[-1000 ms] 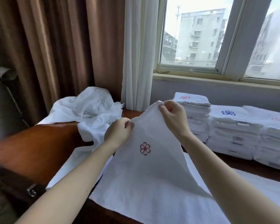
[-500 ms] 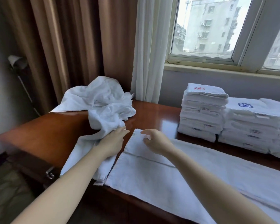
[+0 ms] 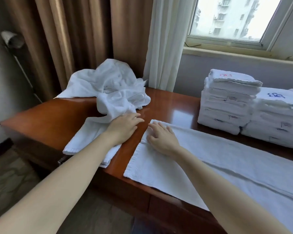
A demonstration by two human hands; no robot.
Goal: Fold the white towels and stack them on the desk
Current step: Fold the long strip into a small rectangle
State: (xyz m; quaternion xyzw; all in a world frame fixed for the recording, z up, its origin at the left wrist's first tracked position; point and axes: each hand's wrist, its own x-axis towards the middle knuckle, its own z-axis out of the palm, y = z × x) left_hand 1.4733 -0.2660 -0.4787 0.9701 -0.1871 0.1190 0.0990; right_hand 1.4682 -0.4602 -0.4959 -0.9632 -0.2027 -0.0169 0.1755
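We see the towel [image 3: 210, 166] lying flat and long along the near side of the table [image 3: 49, 115], running out of frame to the right. The right hand [image 3: 162, 139] lies on its far left corner, fingers [image 3: 156, 126] spread and fairly straight, pressing the cloth down and gripping nothing. The left hand [image 3: 123, 127] is just beside it, across a strip of bare wood. It rests on a loose towel [image 3: 91, 137] that trails from the pile [image 3: 112, 85], fingers straight and close together with the tips over the wood, holding nothing. The loose towel's near end hangs a little over the table edge.

The pile sits crumpled at the table's far left. To the right, well apart from the hands, is a folded stack [image 3: 227, 102] with a red emblem on top. Touching it is a lower stack [image 3: 277, 119] with a blue emblem. The table is glossy reddish wood. Behind it hang a brown curtain [image 3: 74, 39] and a sheer curtain [image 3: 166, 39], with a window [image 3: 227, 17] showing a building outside.

A second ago both hands pinched the towel's top edge and held it up, a red flower emblem facing us. Now the towel is down flat and we see no emblem. Half a second ago the right hand was curled at that corner; now its fingers are flatter. The left hand has stayed on the loose towel.
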